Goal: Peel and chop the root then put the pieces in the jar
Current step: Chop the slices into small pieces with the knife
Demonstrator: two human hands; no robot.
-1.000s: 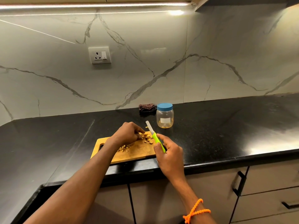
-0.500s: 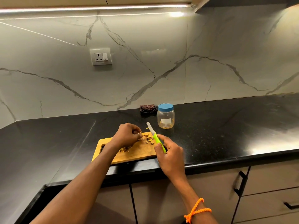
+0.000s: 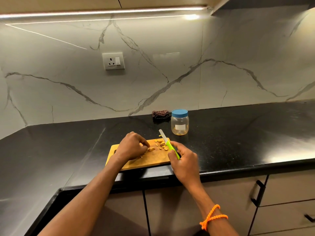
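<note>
On the wooden cutting board (image 3: 150, 159), a remaining piece of the root (image 3: 151, 149) is lying just beside the fingertips of the left hand (image 3: 131, 146), whose curled fingers are pinching at it; whether they are actually gripping it cannot be told. Yellow chopped pieces (image 3: 162, 145) are sitting scattered toward the board's far right corner, beside the knife (image 3: 167, 143). The right hand (image 3: 184, 159) is grasping the knife by its green handle, the pale blade pointing away and to the left (its tip reaching past the board's far edge). Behind the board, the jar (image 3: 180, 122) is standing upright on the black tabletop (image 3: 238, 133) with its blue lid on and some yellowish matter at its bottom. A folded dark cloth (image 3: 161, 114) is lying just left of the jar, against the marble wall (image 3: 153, 65). An orange beaded band (image 3: 213, 217) is circling the right wrist.
</note>
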